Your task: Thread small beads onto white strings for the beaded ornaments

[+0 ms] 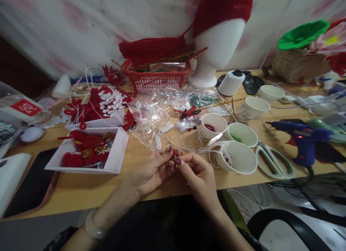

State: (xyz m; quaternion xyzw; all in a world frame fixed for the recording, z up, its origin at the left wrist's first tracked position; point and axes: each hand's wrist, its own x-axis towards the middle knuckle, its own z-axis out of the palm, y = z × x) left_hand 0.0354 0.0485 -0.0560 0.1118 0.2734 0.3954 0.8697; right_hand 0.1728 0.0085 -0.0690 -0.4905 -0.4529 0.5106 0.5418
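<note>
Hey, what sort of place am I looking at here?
Probably a handicraft workspace: the wooden table holds a blue glue gun, a paper cup with green beads, and a white spool.

Blue glue gun [304, 137] at right — dark-screened phone [32, 182] at left

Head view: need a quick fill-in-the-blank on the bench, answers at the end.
1. The left hand and right hand pinch a small item, mostly hidden; a bracelet sits on the ____ wrist.
2. The white mannequin head wears a ____ cap.
3. As seen in the picture, the glue gun lies to the ____ of the scissors.
4. The glue gun's body is ____.

Missing words: left; red; right; blue.
</note>
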